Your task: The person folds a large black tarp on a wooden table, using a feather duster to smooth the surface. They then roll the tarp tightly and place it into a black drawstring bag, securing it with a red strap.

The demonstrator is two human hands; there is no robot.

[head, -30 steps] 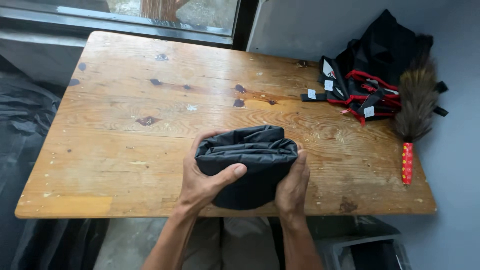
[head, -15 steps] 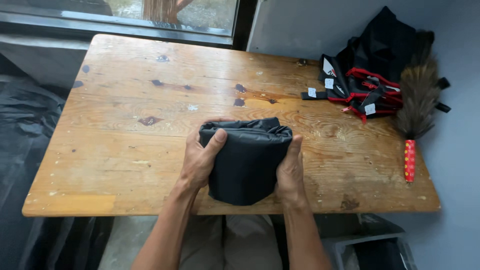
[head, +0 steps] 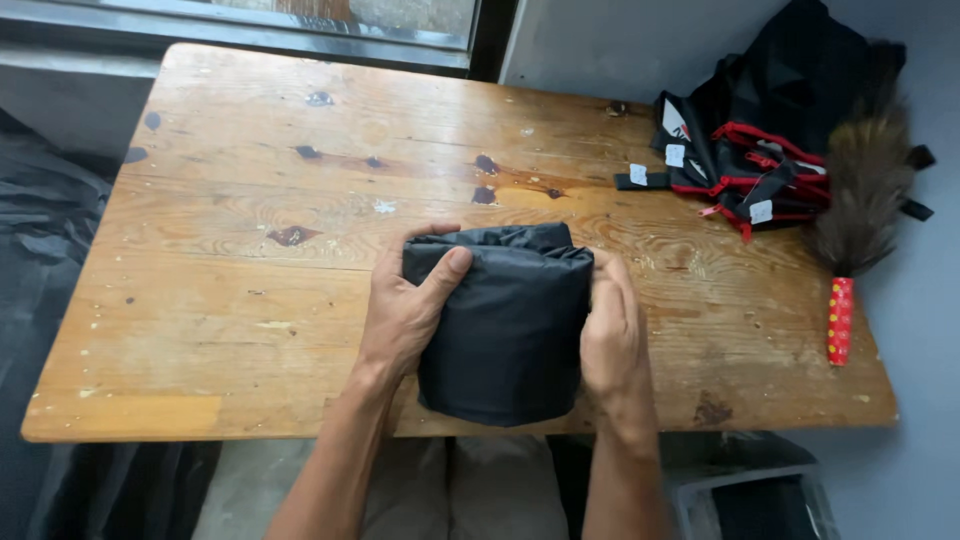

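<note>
A folded black fabric bundle (head: 505,325) lies on the near edge of a worn wooden table (head: 250,250). My left hand (head: 405,305) grips its left side, thumb pressed on top near the upper corner. Against the bundle's right side, my right hand (head: 612,335) is curled around the edge. The bundle hangs slightly over the table's front edge.
At the table's far right lies a heap of black bags with red straps and white tags (head: 760,130). A feather duster with a red dotted handle (head: 850,240) lies beside it. A window sill (head: 300,30) runs behind the table; dark plastic (head: 40,230) is at left.
The bundle has been pressed flatter and longer toward me. Both hands shifted slightly up along its sides.
</note>
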